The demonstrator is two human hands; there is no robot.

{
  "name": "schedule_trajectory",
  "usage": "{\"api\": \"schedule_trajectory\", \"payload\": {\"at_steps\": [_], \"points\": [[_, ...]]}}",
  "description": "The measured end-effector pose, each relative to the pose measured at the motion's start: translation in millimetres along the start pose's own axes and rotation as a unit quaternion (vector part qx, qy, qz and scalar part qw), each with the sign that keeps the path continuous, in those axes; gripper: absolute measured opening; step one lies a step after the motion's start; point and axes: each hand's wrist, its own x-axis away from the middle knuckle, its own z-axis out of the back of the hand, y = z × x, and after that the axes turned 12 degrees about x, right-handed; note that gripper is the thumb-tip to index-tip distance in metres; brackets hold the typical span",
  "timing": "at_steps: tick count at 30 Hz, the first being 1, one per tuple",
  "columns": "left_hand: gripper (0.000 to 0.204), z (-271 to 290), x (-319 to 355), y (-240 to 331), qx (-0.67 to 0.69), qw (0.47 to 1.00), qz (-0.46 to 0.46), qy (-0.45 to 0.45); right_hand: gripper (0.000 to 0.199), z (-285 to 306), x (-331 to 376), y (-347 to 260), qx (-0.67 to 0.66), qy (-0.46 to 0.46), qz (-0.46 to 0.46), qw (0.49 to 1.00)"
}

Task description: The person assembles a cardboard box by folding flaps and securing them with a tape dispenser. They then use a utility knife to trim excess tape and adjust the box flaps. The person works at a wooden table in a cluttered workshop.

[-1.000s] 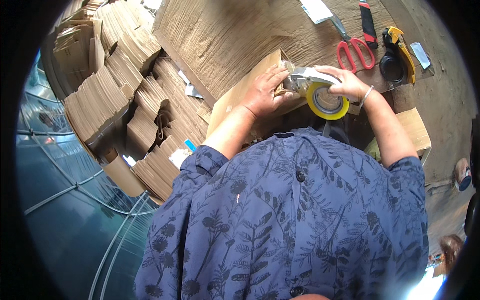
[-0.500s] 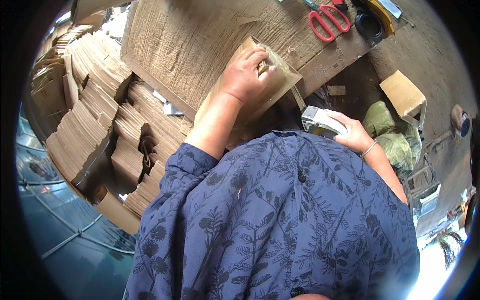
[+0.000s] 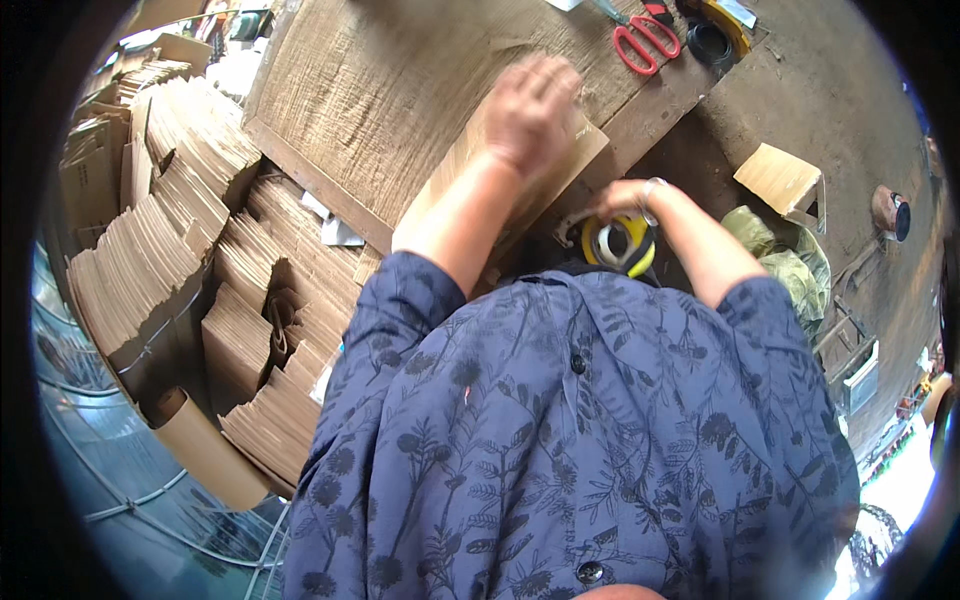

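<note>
A: Where does the person's left hand [image 3: 530, 115] lie?

B: It lies flat, with the fingers spread wide, on top of the folded cardboard box [image 3: 500, 170]; the palm presses on the box and holds nothing; the hand is a little blurred.

A: And the box itself?

B: The box rests at the near edge of the wooden bench [image 3: 400, 90], and one end of it passes over this edge toward the person.

A: What does the right hand [image 3: 625, 200] do?

B: It is closed around a tape dispenser with a yellow roll [image 3: 620, 245]; the dispenser is below the near edge of the bench, just beside the near end of the box and close to the person's chest; whether it touches the box, one cannot tell.

A: What else is on the bench?

B: Red scissors [image 3: 645, 40] lie near the far right corner; beside them, at that corner, there is a dark roll of tape [image 3: 712, 42].

A: And around the bench?

B: To the left of the bench stand many stacks of flat cardboard [image 3: 170, 240], packed close together; to the right, on the ground, there is a small cardboard box [image 3: 780, 180], and near it a greenish sack [image 3: 790, 265].
</note>
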Motion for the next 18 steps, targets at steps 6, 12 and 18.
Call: {"api": "schedule_trajectory", "payload": {"at_steps": [6, 12, 18], "points": [[0.049, -59, 109, 41, 0.606, 0.563, 0.558, -0.063, 0.065, -36, 113, -6, -0.367, 0.067, 0.006, 0.928], [0.037, 15, 137, 67, 0.523, 0.432, 0.702, -0.220, 0.069, -62, 138, 15, -0.455, 0.357, -0.011, 0.816], [0.020, 70, 32, -38, 0.572, 0.625, 0.520, 0.104, 0.073, -32, 107, -15, -0.509, 0.521, 0.067, 0.682]]}}
